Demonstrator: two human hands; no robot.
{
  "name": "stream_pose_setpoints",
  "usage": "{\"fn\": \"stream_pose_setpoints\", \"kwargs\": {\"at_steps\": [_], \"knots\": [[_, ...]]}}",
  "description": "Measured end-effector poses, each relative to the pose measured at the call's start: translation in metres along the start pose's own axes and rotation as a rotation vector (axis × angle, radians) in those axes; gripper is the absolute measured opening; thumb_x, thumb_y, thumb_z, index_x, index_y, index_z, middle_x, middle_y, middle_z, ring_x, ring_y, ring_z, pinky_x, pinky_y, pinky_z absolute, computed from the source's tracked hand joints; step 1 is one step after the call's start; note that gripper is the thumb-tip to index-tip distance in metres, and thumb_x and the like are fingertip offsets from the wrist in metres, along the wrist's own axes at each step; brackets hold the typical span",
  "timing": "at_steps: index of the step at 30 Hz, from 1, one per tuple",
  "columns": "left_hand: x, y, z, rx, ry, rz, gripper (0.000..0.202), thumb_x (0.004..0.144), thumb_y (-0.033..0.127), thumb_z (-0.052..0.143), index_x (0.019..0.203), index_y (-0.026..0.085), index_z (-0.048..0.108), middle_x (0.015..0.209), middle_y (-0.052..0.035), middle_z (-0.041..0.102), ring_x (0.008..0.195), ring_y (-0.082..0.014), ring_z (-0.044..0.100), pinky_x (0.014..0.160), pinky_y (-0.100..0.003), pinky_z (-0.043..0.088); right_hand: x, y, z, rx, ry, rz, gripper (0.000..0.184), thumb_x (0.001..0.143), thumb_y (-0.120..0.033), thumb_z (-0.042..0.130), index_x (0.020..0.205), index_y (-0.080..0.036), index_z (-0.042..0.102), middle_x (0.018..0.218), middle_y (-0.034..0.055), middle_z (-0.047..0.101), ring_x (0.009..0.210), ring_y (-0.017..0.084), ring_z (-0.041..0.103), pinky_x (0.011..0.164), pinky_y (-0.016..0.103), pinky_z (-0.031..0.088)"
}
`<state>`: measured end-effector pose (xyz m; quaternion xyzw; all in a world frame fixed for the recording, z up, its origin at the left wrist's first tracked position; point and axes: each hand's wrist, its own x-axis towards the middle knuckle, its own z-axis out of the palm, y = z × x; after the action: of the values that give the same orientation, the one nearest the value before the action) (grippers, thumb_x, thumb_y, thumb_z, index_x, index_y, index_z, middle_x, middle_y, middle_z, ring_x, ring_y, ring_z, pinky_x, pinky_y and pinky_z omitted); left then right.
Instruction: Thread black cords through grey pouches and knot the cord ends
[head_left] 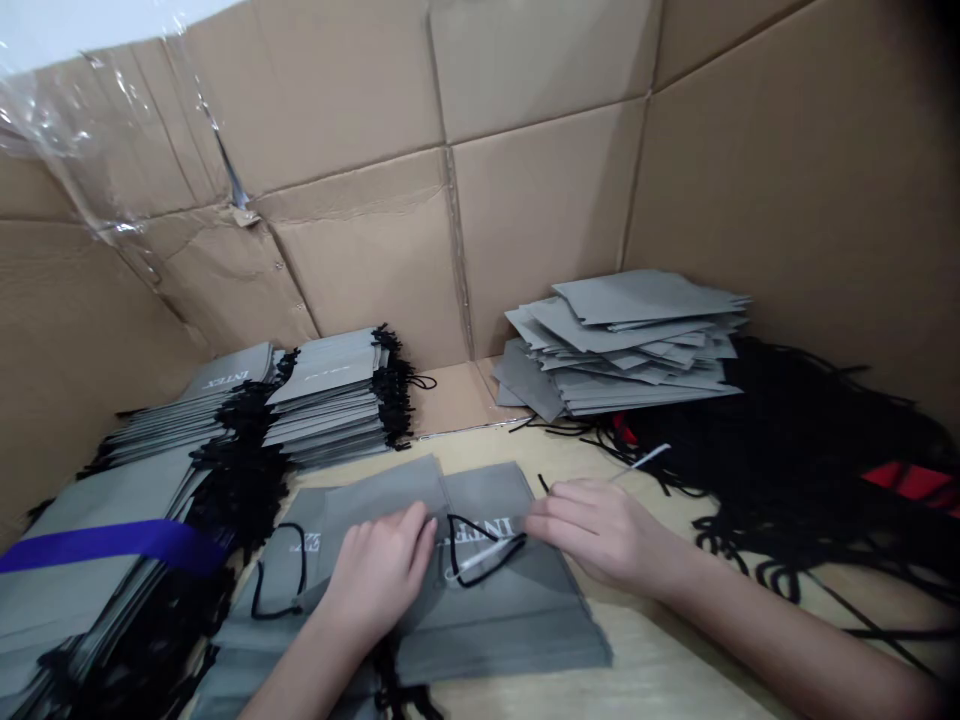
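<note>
Gray drawstring bag (495, 620) lying flat on the worktop (660, 660), right under both hands: left hand (379, 575) resting open on it, right hand (604, 530) curled around a thin white stick (641, 462), black cord (480, 550) looped just between them.

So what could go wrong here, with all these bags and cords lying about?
The loose heap of black cords beside the right hand could snag and tangle. The cord on the grey bag under the left hand might slip out of place. The uneven grey stack could possibly slide.
</note>
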<state>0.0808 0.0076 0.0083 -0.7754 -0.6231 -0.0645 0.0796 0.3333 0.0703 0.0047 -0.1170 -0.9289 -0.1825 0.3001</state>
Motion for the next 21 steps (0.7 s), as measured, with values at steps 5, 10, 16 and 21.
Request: {"fn": "stream_pose_setpoints", "kwargs": {"at_steps": [5,10,16,21], "knots": [[0.001,0.000,0.004,0.022,-0.011,-0.002,0.030,0.092,0.036,0.027,0.079,0.022,0.051,0.071,-0.0023,0.067,0.062,-0.0204,0.064,0.048,-0.025,0.030,0.000,-0.005,0.002,0.015,-0.019,-0.010,0.019,0.089,-0.011,0.040,0.095,-0.016,0.057,0.071,0.0028,0.062,0.061,0.013,0.051,0.052,0.025,0.035],[-0.001,-0.001,0.003,-0.042,0.006,0.012,0.030,0.092,0.035,0.028,0.077,0.022,0.049,0.069,-0.0012,0.066,0.062,-0.0191,0.063,0.049,-0.025,0.028,-0.002,-0.001,0.007,0.043,-0.007,0.113,0.026,0.092,-0.014,0.034,0.092,-0.018,0.060,0.070,0.0026,0.062,0.061,0.012,0.055,0.054,0.023,0.039],[-0.008,0.000,-0.003,-0.198,0.046,0.024,0.029,0.092,0.036,0.029,0.071,0.022,0.045,0.063,0.0003,0.061,0.056,-0.0158,0.057,0.050,-0.025,0.027,-0.004,0.003,0.008,0.048,-0.031,0.121,0.027,0.091,-0.013,0.034,0.091,-0.018,0.060,0.067,0.0013,0.060,0.058,0.011,0.054,0.054,0.022,0.040],[-0.011,-0.004,-0.005,-0.424,0.002,0.066,0.028,0.091,0.035,0.031,0.073,0.022,0.048,0.061,0.0013,0.058,0.055,-0.0145,0.054,0.053,-0.023,0.031,-0.005,0.003,0.007,0.060,0.022,0.126,0.025,0.089,-0.009,0.037,0.091,-0.017,0.061,0.071,0.0028,0.063,0.063,0.012,0.057,0.057,0.023,0.042]]}}
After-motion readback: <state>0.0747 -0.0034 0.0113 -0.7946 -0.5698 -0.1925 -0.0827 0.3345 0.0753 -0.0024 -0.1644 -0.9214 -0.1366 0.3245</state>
